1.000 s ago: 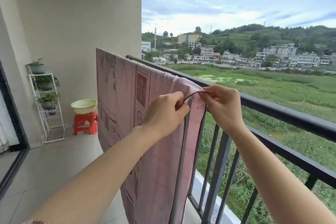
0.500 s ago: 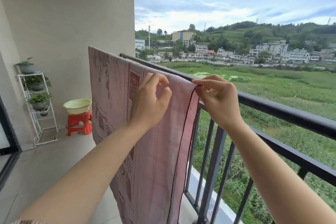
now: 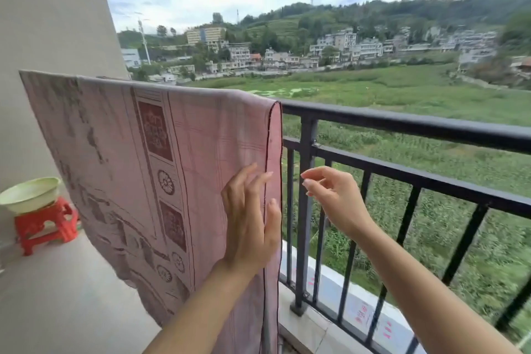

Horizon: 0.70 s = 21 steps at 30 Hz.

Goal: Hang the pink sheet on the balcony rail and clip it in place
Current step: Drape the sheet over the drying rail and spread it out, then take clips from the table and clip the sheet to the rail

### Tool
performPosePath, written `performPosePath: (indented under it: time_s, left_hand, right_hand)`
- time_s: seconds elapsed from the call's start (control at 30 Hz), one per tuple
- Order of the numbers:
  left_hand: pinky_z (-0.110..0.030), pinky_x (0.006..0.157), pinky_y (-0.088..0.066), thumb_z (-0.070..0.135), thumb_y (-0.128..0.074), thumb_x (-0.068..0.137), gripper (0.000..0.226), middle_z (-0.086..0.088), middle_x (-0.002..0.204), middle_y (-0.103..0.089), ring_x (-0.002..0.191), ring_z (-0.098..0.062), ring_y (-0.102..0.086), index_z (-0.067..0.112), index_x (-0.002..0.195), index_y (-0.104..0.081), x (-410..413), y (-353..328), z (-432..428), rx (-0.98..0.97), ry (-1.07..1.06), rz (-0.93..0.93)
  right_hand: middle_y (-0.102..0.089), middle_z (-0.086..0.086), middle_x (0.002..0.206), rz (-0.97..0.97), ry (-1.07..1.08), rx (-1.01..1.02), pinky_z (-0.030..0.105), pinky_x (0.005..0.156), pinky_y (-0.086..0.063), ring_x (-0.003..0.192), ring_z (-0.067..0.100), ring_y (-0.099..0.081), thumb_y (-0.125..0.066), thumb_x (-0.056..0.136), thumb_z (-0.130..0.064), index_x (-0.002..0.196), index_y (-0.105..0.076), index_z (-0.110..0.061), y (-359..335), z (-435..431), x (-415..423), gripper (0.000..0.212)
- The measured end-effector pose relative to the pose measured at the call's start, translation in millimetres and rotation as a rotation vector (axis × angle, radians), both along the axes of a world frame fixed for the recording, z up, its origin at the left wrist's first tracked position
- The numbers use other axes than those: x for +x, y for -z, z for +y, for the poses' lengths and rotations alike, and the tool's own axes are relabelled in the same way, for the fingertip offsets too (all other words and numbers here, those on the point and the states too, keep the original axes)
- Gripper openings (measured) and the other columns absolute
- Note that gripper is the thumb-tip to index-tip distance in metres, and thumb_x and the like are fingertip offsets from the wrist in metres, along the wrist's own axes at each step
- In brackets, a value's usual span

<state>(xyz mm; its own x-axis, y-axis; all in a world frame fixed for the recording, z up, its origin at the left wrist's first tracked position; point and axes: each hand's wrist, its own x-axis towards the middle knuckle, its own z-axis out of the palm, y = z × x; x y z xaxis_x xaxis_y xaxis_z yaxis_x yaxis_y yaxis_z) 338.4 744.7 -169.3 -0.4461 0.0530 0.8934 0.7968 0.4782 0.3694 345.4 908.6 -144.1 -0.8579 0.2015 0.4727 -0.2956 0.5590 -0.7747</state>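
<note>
- Both hands have dropped from the top of the balcony rail (image 3: 402, 123), where half a second ago they were working the sheet's corner. They are now below the top bar, and the view has swung to face the rail more squarely.
- The left hand (image 3: 250, 224) lies flat on the pink sheet (image 3: 143, 167) with its fingers straight and spread, pressing the cloth just inside the dark hem, below the rail.
- The right hand (image 3: 333, 195) hovers in front of the rail's bars, just clear of the hem. Its fingers are loosely curled, thumb near forefinger, with nothing in them.
- The pink sheet is draped over the rail's left stretch and hangs down the balcony side, its right hem running straight down beside a rail post.
- A red stool (image 3: 46, 224) carrying a pale green bowl (image 3: 28, 194) stands on the floor at the rail's far left end, against the wall.
- Beyond the rail are green fields (image 3: 402, 89), then buildings (image 3: 339, 46) below wooded hills.
</note>
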Motion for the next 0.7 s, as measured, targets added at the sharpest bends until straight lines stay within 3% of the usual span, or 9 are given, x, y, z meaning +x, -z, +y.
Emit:
performPosePath:
  time_s: [0.13,0.3,0.37,0.53,0.7]
  left_hand:
    - [-0.035,0.103,-0.032,0.013,-0.054,0.078,0.043,-0.003,0.134,-0.036,0.123,-0.018,-0.034,0.021,0.119,-0.046,2.8,66.5,8.6,-0.423,0.146,-0.183]
    - [-0.040,0.111,-0.024,0.023,-0.053,0.084,0.051,-0.007,0.147,-0.024,0.136,-0.026,-0.016,0.020,0.133,-0.042,16.4,117.8,21.2,-0.936,0.279,-0.563]
    - [-0.042,0.109,-0.026,0.025,-0.053,0.085,0.046,-0.007,0.146,-0.026,0.136,-0.027,-0.019,0.021,0.130,-0.044,30.2,134.5,31.6,-1.056,0.345,-0.575]
    - [-0.043,0.105,-0.031,0.021,-0.052,0.084,0.043,-0.009,0.142,-0.033,0.135,-0.029,-0.023,0.018,0.127,-0.047,103.7,172.7,64.4,-1.270,0.588,-0.558]
    - [-0.040,0.100,-0.038,0.025,-0.052,0.085,0.039,-0.008,0.135,-0.039,0.130,-0.028,-0.032,0.018,0.123,-0.050,201.4,201.3,86.0,-1.414,0.819,-0.516]
  right_hand:
    - [-0.071,-0.004,0.088,-0.233,0.146,0.049,0.026,0.073,-0.054,0.079,0.010,-0.065,-0.061,0.088,-0.017,0.101,-0.072,-0.014,58.5,3.1,36.6,0.017]
    - [-0.070,0.000,0.092,-0.471,0.421,-0.039,0.024,0.075,-0.049,0.080,0.012,-0.062,-0.062,0.086,-0.012,0.101,-0.071,-0.010,132.7,-8.8,109.7,0.018]
    - [-0.068,-0.002,0.092,-0.551,0.522,-0.092,0.023,0.072,-0.047,0.078,0.012,-0.060,-0.061,0.087,-0.015,0.102,-0.069,-0.012,159.4,-16.2,146.6,0.017]
    - [-0.064,-0.002,0.093,-0.693,0.789,-0.168,0.027,0.082,-0.045,0.086,0.016,-0.058,-0.059,0.086,-0.020,0.105,-0.066,-0.014,201.5,-29.6,253.4,0.021]
    - [-0.068,0.006,0.111,-0.779,1.032,-0.250,0.028,0.088,-0.044,0.104,0.023,-0.061,-0.059,0.085,-0.019,0.107,-0.067,-0.014,219.5,-47.7,358.1,0.024]
